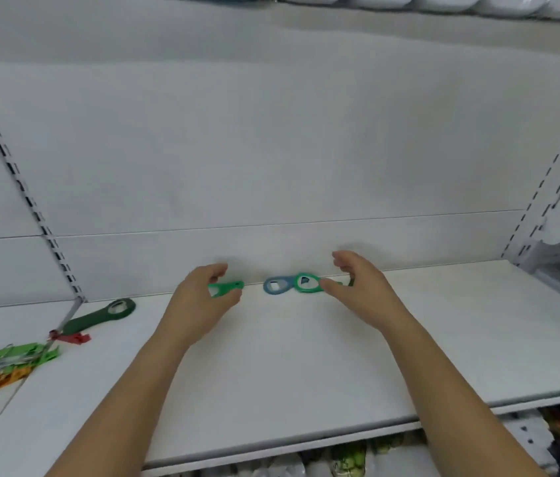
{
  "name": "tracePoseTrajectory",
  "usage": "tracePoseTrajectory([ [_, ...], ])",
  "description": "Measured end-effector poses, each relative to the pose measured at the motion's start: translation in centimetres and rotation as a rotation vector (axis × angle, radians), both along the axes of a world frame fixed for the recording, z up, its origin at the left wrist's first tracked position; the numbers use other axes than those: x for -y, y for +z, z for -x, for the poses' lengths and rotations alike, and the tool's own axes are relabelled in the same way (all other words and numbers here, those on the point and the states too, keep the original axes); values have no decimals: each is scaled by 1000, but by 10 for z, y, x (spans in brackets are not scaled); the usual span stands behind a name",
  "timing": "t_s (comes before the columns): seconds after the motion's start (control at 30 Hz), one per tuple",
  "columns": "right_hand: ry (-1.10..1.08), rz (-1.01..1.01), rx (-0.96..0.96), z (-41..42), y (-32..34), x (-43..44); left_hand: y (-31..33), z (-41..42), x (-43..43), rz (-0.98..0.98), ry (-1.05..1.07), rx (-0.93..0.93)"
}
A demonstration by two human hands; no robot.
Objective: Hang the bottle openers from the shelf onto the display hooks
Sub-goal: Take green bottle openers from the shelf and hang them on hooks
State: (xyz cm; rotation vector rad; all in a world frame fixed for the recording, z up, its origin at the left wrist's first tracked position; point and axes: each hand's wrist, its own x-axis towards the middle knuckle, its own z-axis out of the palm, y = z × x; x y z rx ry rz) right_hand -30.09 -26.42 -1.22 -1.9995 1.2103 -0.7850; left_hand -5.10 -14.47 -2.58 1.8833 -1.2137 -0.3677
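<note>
White shelf [306, 366], white back panel behind. Left grip [199, 301], frame centre, pinches light green opener [225, 289] between thumb and curled fingers. Right grip [357, 287] half-open, cupped over green ring opener [306, 283], thumb touching; firm hold, cannot tell. Blue opener [274, 286] touches it, lying between grips. Dark green opener [99, 316] lies at left. Display hook [71, 311] lower left carries hung openers [20, 354], green and orange.

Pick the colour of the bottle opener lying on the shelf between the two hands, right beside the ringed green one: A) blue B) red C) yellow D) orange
A: the blue opener lies on the shelf, its ring next to the green opener at the right hand.
</note>
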Motion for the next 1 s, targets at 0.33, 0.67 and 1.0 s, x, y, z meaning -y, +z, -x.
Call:
tracePoseTrajectory([
  [0.33,34,103,-526,-22,-14,45,-19,-18,36,-251,-77,392],
  [0.67,40,49,-487,-27,-6,34,-7,-15,30,-423,-70,501],
  [1.0,156,-97,30,-22,6,-4,34,-1,-30,-273,73,305],
])
